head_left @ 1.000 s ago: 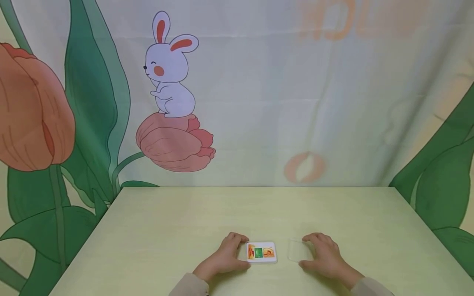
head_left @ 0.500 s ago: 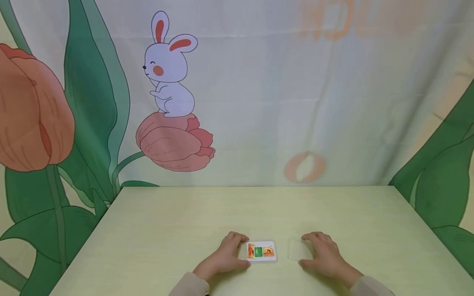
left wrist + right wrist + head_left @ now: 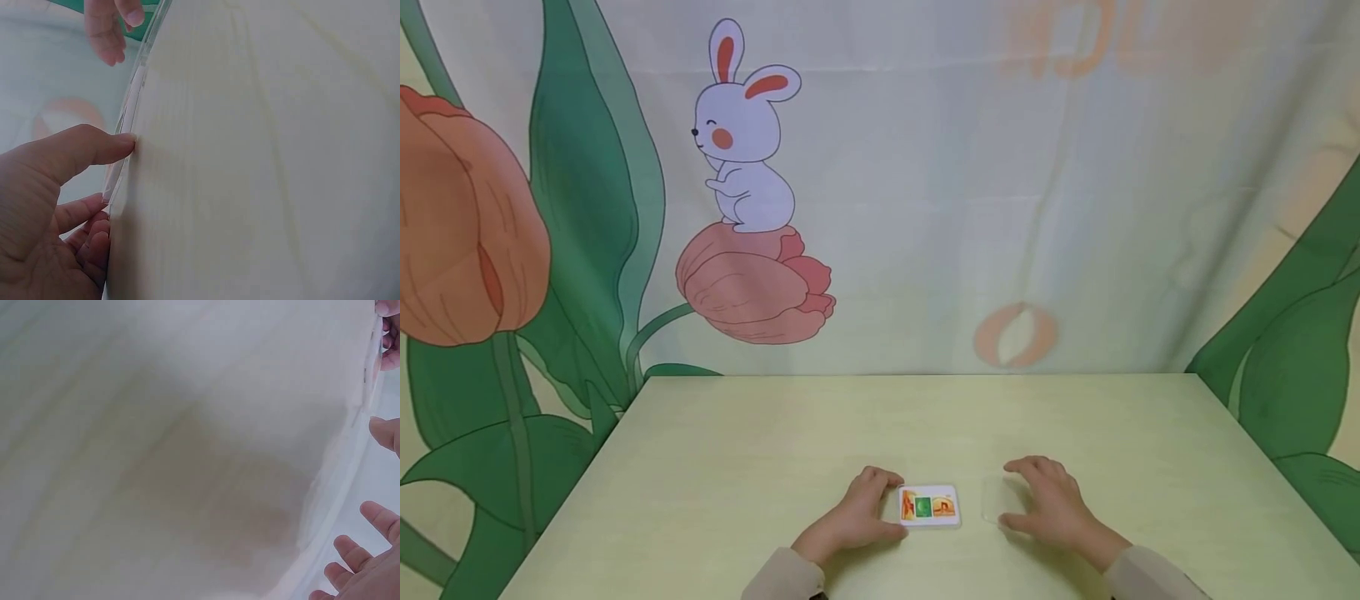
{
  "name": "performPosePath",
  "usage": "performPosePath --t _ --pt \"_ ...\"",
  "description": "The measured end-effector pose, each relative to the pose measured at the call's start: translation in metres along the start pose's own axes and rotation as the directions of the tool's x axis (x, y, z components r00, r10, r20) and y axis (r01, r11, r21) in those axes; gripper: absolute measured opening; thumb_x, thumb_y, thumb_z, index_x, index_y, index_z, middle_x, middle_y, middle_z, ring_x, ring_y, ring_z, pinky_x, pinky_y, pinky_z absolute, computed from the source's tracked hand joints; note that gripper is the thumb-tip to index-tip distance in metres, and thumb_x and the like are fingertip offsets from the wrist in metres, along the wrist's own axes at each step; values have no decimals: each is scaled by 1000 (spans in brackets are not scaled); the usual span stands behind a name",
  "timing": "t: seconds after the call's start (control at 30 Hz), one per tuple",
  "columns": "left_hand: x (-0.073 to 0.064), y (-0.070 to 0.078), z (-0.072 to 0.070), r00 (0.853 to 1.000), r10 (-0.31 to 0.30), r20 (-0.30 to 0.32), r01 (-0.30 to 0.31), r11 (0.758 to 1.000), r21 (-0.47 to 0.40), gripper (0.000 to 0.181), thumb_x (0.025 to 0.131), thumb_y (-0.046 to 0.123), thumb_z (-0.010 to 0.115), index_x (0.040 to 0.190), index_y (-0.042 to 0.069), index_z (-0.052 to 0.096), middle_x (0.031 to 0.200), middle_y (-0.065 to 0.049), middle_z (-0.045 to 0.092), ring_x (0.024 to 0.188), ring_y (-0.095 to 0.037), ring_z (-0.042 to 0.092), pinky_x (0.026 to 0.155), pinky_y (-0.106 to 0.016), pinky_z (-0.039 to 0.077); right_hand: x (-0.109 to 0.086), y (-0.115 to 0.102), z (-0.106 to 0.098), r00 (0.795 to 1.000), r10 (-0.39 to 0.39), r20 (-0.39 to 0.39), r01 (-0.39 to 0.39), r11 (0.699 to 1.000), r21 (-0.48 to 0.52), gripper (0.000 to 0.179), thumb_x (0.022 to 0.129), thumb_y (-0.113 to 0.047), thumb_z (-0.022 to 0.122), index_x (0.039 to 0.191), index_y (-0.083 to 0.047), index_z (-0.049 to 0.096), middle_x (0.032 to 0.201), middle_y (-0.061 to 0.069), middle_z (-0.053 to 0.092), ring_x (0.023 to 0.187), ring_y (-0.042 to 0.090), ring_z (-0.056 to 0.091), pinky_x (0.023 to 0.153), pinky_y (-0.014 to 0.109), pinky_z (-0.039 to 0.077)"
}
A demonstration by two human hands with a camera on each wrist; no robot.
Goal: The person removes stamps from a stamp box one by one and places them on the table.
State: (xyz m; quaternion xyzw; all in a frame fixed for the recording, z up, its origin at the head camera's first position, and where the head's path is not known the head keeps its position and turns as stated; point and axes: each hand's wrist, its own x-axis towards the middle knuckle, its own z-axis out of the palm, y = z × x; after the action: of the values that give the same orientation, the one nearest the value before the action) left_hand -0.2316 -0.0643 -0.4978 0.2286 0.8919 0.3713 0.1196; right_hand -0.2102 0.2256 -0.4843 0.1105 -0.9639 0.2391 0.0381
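The left hand (image 3: pixel 859 518) pinches the card box (image 3: pixel 929 507) by its edges, best done lightly; the right hand (image 3: pixel 1054 507) is spread around the clear cover (image 3: pixel 994 502).

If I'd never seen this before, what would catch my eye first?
Probably the white rabbit on a pink tulip, printed on the backdrop left of centre. Then, low on the pale table, the flat white printed piece held by the left hand, and the spread right hand near a faint clear piece.

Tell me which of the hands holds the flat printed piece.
The left hand, gripping the printed piece at its edges; the right hand, open, is apart from it.
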Motion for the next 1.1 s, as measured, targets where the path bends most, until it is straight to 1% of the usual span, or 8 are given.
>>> performPosePath --t 0.17,0.3,0.63,0.77,0.93,1.1 --pt "-1 -2 1 1000 -4 12 4 1000 -9 62 71 22 75 122 1 47 117 -9 42 110 -25 39 98 -46 34 1 -6 -1 1000 -16 8 16 1000 11 61 65 -31 80 117 -12 55 121 12 51 116 33 43 92 56 32" --pt "-1 -2 1 1000 -6 17 6 1000 -13 61 71 22 75 122 1 48 117 -10 42 112 -26 39 99 -48 33 4 -10 0 1000 -27 -3 27 1000 5 62 65 -32 80 118 -13 55 121 12 52 116 33 44 92 56 33" --pt "-2 3 -1 1000 0 8 0 1000 -9 61 71 21 75 122 0 47 117 -10 42 111 -26 39 98 -48 33 12 -23 1 997 -79 -25 79 997 0 62 62 -35 81 115 -13 56 118 11 54 113 32 45 91 55 35" --pt "-2 5 -1 1000 -10 14 10 1000 -8 61 71 21 75 121 1 47 118 -11 42 112 -27 39 99 -50 32 16 -30 5 997 -74 -15 74 997 -2 61 62 -34 81 114 -14 57 117 9 54 112 30 46 91 53 36" --pt "-1 5 -1 999 -26 25 26 1000 -11 61 71 22 75 122 2 47 119 -11 42 114 -27 38 100 -50 32 18 -41 8 998 -62 -5 62 998 28 59 63 -32 82 113 -15 57 117 8 54 113 29 45 92 52 35" --pt "0 5 -3 999 -29 19 29 1000 -10 62 71 22 75 122 2 47 116 -9 42 110 -24 39 98 -47 34 19 -50 13 997 -81 18 80 995 51 57 63 -33 81 112 -14 58 115 7 55 111 28 45 93 51 35"
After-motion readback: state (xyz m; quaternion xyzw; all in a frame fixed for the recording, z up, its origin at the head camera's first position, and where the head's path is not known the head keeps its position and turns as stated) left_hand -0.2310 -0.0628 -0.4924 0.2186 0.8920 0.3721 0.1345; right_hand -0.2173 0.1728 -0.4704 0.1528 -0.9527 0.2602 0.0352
